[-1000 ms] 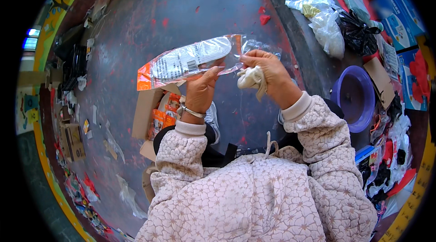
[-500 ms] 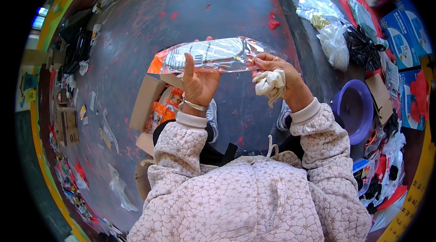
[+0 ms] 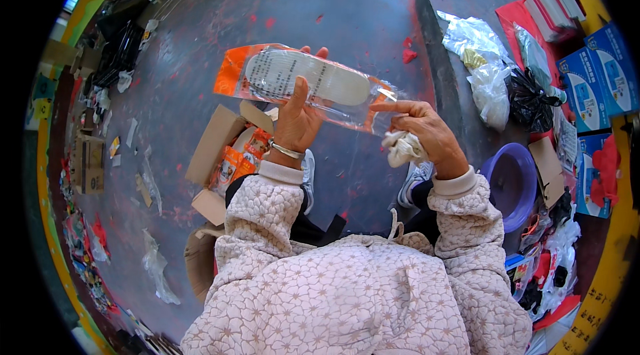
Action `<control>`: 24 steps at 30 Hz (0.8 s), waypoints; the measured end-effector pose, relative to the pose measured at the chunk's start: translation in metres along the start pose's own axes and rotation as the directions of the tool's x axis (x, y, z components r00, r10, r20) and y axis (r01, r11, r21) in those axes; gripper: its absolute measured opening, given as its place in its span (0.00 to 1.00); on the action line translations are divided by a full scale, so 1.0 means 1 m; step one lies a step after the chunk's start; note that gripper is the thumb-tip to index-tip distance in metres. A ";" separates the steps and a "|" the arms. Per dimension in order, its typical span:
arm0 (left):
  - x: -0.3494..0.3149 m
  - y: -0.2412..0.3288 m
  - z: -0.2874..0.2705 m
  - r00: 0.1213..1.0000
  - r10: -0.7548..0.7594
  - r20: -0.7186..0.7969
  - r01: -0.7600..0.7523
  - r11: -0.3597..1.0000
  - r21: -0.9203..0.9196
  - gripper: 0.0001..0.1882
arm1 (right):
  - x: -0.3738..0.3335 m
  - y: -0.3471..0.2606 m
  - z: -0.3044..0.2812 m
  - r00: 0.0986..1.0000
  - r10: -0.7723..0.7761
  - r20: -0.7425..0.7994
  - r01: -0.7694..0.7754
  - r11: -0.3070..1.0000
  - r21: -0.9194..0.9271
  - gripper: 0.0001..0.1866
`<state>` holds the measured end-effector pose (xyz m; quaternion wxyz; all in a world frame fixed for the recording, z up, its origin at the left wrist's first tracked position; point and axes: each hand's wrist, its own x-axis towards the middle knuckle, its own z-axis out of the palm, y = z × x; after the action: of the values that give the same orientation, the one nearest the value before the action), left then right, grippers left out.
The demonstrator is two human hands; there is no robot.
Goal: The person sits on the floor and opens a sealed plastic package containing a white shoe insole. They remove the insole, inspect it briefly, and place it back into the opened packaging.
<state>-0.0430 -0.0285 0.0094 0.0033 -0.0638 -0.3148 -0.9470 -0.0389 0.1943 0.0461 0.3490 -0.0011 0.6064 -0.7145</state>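
Note:
A clear plastic packet with orange ends (image 3: pixel 235 72) is held up in front of me, tilted so its right end sits lower. Inside it lies a pale insole (image 3: pixel 343 85), seen through printed film. My left hand (image 3: pixel 297 127) grips the packet from below, thumb across the front and fingertips showing behind the upper edge. At the packet's right end, my right hand (image 3: pixel 435 136) has its index finger stretched along the film. Its other fingers are curled round a crumpled whitish cloth (image 3: pixel 404 149); whether they also pinch the film is hidden.
Below my left hand stands an open cardboard box (image 3: pixel 217 138) with orange packets (image 3: pixel 235 165) inside. On the right are a purple basin (image 3: pixel 490 172), plastic bags (image 3: pixel 490 92), a black bag (image 3: pixel 530 98) and blue boxes (image 3: pixel 580 92). Scraps litter the floor at left.
The packet has tilted, its left end rising and its right end dropping, and its orange ends show more. My right hand has moved slightly right and down, its index finger now straighter.

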 end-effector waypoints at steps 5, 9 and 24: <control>0.002 -0.003 0.000 1.000 -0.025 -0.002 0.025 1.000 0.011 0.38 | 0.014 0.017 -0.002 0.971 -0.218 -0.097 0.218 0.976 -0.010 0.12; 0.001 -0.005 0.002 0.998 -0.065 0.017 0.065 0.998 -0.016 0.39 | 0.017 0.023 0.006 0.973 -0.208 -0.104 0.223 0.960 0.168 0.09; -0.003 -0.011 0.001 0.998 -0.052 -0.019 0.051 0.998 -0.026 0.40 | 0.017 0.036 0.016 0.990 -0.038 -0.136 0.100 0.870 0.483 0.12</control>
<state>-0.0409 -0.0194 0.0034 -0.0188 -0.0464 -0.3043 -0.9513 -0.0275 0.1712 0.0117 0.2744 0.1094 0.4261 -0.8551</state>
